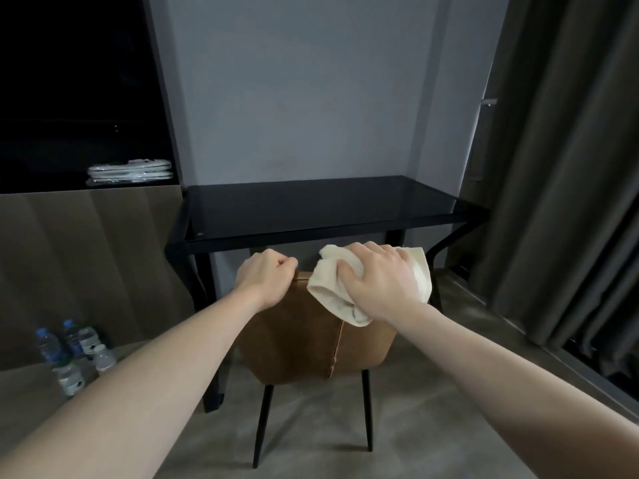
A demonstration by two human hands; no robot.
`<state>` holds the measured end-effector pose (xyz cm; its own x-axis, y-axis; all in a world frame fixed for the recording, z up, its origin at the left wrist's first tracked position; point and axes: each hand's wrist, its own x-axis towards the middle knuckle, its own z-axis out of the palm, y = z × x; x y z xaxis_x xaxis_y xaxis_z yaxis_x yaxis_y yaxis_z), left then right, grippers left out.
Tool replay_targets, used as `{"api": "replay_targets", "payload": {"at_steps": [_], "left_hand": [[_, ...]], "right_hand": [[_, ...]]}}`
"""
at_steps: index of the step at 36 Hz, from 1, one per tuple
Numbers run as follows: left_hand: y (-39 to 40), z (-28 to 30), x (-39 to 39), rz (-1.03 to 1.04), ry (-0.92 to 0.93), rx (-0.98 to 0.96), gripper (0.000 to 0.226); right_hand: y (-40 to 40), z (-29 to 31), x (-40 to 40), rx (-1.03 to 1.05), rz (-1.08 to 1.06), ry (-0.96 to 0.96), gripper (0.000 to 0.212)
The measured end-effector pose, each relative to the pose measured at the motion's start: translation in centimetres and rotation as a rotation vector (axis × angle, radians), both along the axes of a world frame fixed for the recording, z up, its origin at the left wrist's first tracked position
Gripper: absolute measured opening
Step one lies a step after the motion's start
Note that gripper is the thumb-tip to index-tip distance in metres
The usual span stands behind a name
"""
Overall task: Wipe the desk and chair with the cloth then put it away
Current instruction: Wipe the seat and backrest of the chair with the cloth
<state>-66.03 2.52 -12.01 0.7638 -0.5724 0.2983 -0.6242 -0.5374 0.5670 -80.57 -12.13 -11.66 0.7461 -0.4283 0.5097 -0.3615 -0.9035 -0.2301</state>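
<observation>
A brown chair (297,340) on thin black legs stands with its back toward me, pushed up to a black glass-topped desk (311,205). My left hand (266,278) grips the top edge of the chair back at its left side. My right hand (377,281) holds a crumpled cream cloth (332,295) and presses it against the top right of the chair back. The chair's seat is hidden behind the backrest.
Several plastic water bottles (71,354) stand on the floor at the lower left by a wood-panelled wall. A stack of white packaged items (129,171) lies on a dark shelf at the left. Dark curtains (567,167) hang at the right.
</observation>
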Motion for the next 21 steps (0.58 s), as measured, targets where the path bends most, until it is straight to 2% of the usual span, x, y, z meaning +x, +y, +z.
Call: {"api": "replay_targets", "payload": {"at_steps": [8, 14, 21], "left_hand": [[-0.9, -0.2, 0.8, -0.029, -0.049, -0.016, 0.058], [-1.8, -1.0, 1.8, -0.068, -0.111, -0.066, 0.061], [-0.6, -2.0, 2.3, -0.179, -0.128, -0.089, 0.05]], "right_hand": [[-3.5, 0.4, 0.5, 0.05, -0.069, -0.087, 0.03], [-6.5, 0.2, 0.7, 0.259, -0.087, -0.2, 0.034], [-5.7, -0.8, 1.0, 0.288, -0.062, -0.27, 0.026]]}}
